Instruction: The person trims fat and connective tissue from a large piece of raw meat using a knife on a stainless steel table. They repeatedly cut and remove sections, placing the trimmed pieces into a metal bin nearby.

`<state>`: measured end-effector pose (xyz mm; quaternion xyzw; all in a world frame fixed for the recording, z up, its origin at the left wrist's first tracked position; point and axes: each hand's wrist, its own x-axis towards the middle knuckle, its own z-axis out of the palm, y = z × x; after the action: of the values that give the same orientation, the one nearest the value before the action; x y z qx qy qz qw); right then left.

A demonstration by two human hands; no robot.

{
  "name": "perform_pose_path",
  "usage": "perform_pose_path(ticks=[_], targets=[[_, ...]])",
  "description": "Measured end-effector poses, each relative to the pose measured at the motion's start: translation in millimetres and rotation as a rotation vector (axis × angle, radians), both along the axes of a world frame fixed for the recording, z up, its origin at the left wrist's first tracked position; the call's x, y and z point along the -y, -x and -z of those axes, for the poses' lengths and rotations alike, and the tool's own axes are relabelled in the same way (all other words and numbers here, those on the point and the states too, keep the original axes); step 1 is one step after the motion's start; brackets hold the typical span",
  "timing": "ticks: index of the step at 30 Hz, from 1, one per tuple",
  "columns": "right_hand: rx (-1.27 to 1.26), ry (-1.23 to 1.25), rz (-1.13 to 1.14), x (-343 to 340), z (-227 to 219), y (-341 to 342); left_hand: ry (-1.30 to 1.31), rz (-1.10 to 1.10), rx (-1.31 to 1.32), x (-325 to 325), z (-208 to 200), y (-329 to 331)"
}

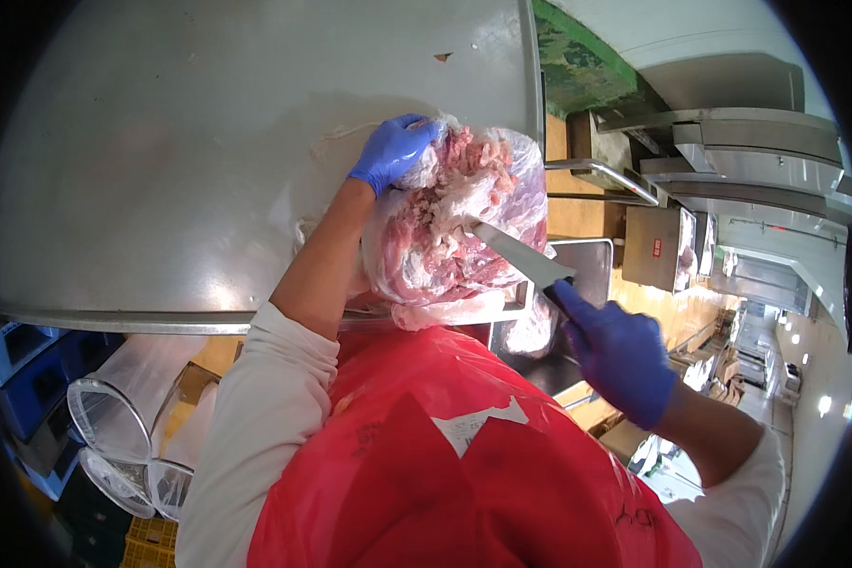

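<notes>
A large piece of raw meat (pixel 407 241), pink with white fat, lies at the near right corner of a metal table. My left hand (pixel 394 151), in a blue glove, grips the meat's far left edge, its fingertips partly hidden by the flesh. In my right hand (pixel 625 360), also blue-gloved, is a knife (pixel 520 253) held by its dark handle. The blade points up and left, and its tip touches the fatty middle of the meat.
The steel table (pixel 161 170) spreads to the left, with a small scrap (pixel 442 58) on it. A metal tray (pixel 585 265) and more meat (pixel 530 329) sit right of the corner. Bag-lined hoops (pixel 108 417) and blue crates (pixel 42 379) stand lower left. A cardboard box (pixel 651 248) is farther right.
</notes>
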<state>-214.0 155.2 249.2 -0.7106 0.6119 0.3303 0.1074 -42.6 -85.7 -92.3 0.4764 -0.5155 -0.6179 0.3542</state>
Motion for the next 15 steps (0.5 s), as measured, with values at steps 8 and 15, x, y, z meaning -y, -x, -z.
perform_pose_path(ticks=[8,15], targets=[[0.158,0.158,0.11,-18,106,1,-0.014,0.011,0.027,2,-3,-40],[0.287,0.592,-0.102,-48,197,17,0.064,0.011,0.099,18,4,-60]])
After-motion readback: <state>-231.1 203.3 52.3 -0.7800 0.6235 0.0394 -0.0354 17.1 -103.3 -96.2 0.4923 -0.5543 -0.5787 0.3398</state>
